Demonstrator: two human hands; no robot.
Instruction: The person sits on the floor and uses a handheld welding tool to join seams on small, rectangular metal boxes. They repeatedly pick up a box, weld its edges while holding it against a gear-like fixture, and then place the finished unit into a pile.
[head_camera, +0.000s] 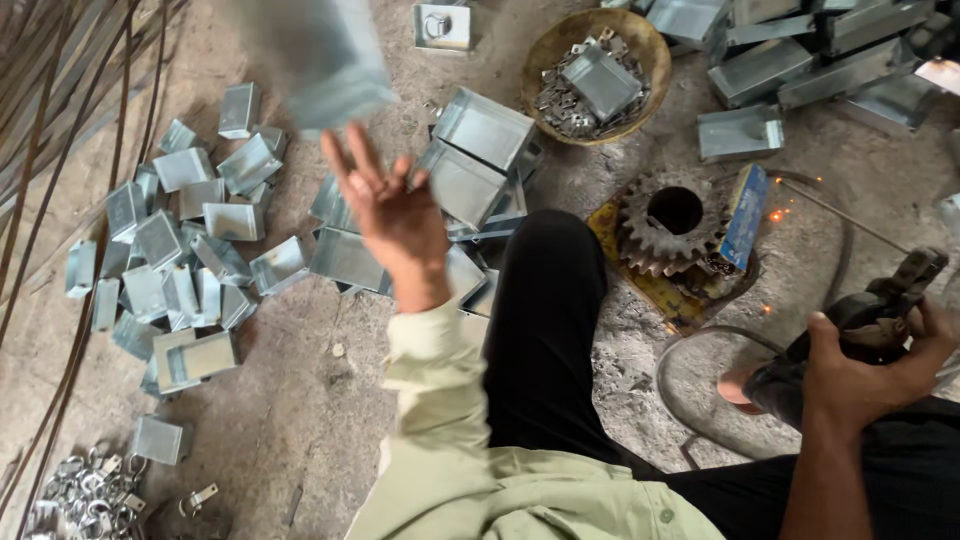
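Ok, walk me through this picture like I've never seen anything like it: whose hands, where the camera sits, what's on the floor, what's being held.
There is no machine here. One camera, worn on a person's head, looks down at their own two bare hands and their leg in black trousers.

The left hand is raised with its fingers spread, empty. A blurred grey metal box is in the air just above it.

The right hand grips a dark handled tool, probably a welding holder; small orange sparks glow nearby.

On the dirt floor lie a heap of small folded metal boxes, larger boxes ahead, a round basket of metal bits, and a rusty gear wheel on a yellow plate.
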